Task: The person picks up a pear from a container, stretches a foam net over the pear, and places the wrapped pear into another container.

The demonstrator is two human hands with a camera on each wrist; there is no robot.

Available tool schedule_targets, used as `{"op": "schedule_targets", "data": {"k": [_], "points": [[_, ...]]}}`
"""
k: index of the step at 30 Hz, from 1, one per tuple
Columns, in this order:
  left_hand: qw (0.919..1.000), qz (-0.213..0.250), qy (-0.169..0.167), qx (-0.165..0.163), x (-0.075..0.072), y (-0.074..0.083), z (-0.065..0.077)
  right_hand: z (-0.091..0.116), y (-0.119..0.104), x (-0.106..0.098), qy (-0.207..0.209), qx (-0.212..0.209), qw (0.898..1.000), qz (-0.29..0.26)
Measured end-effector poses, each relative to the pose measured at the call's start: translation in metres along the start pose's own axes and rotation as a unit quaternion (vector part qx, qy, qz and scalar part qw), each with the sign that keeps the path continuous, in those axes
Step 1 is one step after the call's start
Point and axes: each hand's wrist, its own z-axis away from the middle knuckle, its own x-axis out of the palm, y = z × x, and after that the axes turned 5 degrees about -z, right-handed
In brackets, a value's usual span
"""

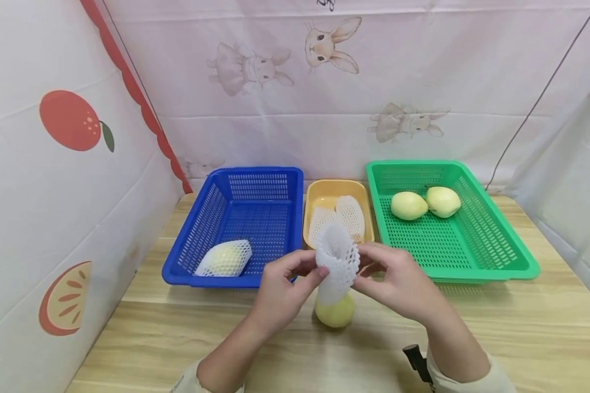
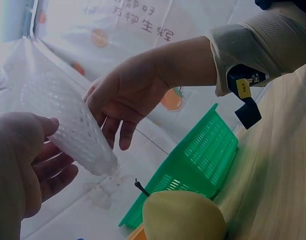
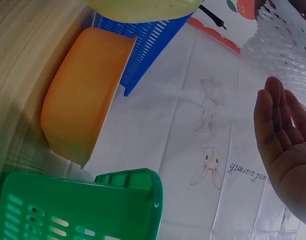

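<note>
A white foam net sleeve (image 1: 335,267) is held up between both hands, its mouth spread wide. My left hand (image 1: 287,289) pinches the sleeve's left side between thumb and fingers. On the opposite side, my right hand (image 1: 398,278) pinches the rim, its other fingers (image 2: 127,135) hanging loose. Below stands a yellow-green pear (image 1: 335,312) on the table, its dark stem pointing up in the left wrist view. That view shows a small gap between sleeve and pear; from the head the sleeve overlaps the pear's top.
A blue basket (image 1: 297,218) at left contains one net-wrapped pear (image 1: 224,259). A small yellow-orange tray (image 1: 324,188) at centre back holds more foam sleeves (image 1: 351,215). On the right, a green basket (image 1: 506,245) holds two bare pears (image 1: 409,206). Printed cloth walls stand behind and beside the table.
</note>
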Motion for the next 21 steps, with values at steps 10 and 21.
{"op": "schedule_targets", "data": {"k": [10,21], "points": [[0.9977,0.051,-0.038,-0.026,0.009,-0.004,0.003,-0.001,0.001,0.013,0.028,0.01,0.998,0.055],[0.9998,-0.006,-0.007,-0.019,0.0,-0.004,-0.001,0.0,-0.001,-0.002,0.037,0.064,0.996,0.048]]}}
